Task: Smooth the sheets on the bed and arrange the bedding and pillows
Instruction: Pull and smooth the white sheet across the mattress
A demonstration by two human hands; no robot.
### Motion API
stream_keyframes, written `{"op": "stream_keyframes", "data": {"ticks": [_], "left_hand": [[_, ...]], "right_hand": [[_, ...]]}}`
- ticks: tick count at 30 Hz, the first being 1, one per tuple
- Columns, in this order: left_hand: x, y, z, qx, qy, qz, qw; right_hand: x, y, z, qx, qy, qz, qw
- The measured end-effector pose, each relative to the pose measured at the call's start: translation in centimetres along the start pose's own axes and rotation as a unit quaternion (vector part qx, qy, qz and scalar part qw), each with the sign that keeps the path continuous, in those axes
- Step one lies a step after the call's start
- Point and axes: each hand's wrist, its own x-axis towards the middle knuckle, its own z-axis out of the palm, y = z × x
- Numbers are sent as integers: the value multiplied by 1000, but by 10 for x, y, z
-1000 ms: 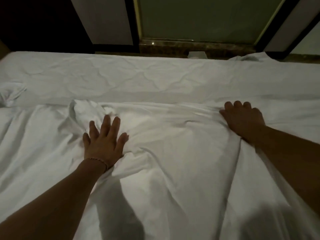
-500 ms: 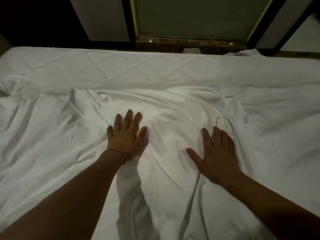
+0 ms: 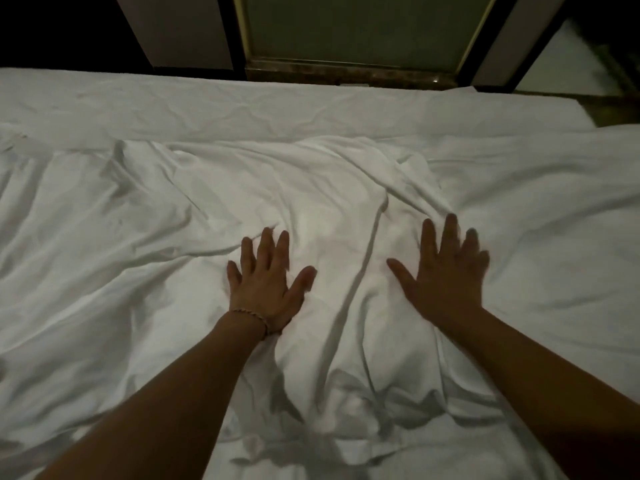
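A white, wrinkled top sheet (image 3: 145, 271) covers the near part of the bed, bunched into folds in the middle. Beyond it lies a flatter band of white bed sheet (image 3: 277, 109) along the far edge. My left hand (image 3: 265, 285), with a thin bracelet at the wrist, lies flat with straight fingers on the top sheet. My right hand (image 3: 446, 275) is a little to the right, fingers spread and slightly blurred, palm down on the same sheet. A raised fold runs between the two hands. No pillows are in view.
Past the bed's far edge stands a dark wall with pale panels (image 3: 180, 29) and a greenish framed pane (image 3: 363, 26) above a brown ledge. The bed's far right corner (image 3: 581, 112) shows, with dark floor beyond it.
Both hands have slid toward each other and toward me across the top sheet; the right hand came in from the far right. The folds between them have shifted.
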Motion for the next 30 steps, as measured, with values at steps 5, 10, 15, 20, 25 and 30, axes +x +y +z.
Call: {"op": "stream_keyframes", "data": {"ticks": [5,10,15,20,25,30], "left_hand": [[-19,17,-3,-21,4,-3,1000],[-23,41,16,29,26,-35,999],[-27,59,23,34,10,-74,997],[-38,97,15,17,-18,-96,995],[-46,146,31,50,-31,-81,995],[-36,201,47,43,-7,-80,996]], "right_hand": [[-12,-11,1,92,-19,72,993],[-3,-8,-2,185,-39,63,980],[23,40,-15,126,-39,-55,990],[50,150,-51,91,-27,-23,995],[53,159,-43,121,-63,-97,986],[44,192,-23,44,29,-141,989]]}}
